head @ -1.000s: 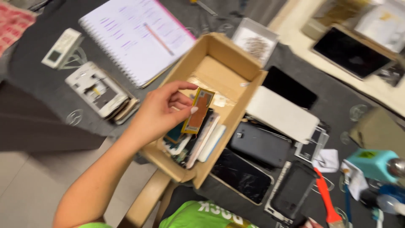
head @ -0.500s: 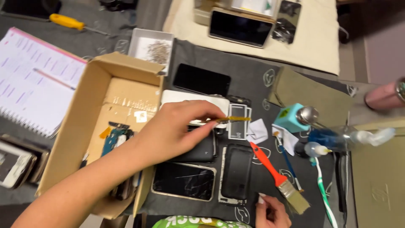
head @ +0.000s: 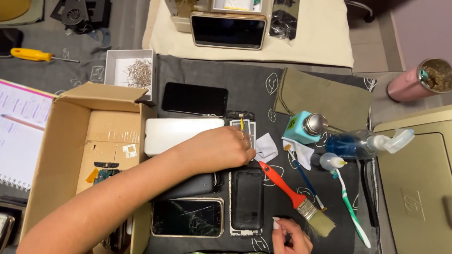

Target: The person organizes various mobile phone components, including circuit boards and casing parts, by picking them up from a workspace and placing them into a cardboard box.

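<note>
The left hand (head: pixel 221 149) reaches across a cardboard box (head: pixel 70 155) to the dark surface (head: pixel 245 89), its fingers (head: pixel 242 136) closed on a small flat component with a yellow strip (head: pixel 242 124), which pokes out just above the fingertips. The right hand (head: pixel 289 235) rests at the bottom edge beside an orange-handled brush (head: pixel 292 195), fingers curled; whether they grip anything cannot be told.

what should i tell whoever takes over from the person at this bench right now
Left hand: reaching across from the cardboard box, fingers closed on a small flat part with a yellow strip, over the dark mat.
Right hand: resting at the mat's near edge, beside the red-handled brush, holding nothing visible.
Done: part is out of the box.
Left: it is not yet released; other parts remain in the box.
</note>
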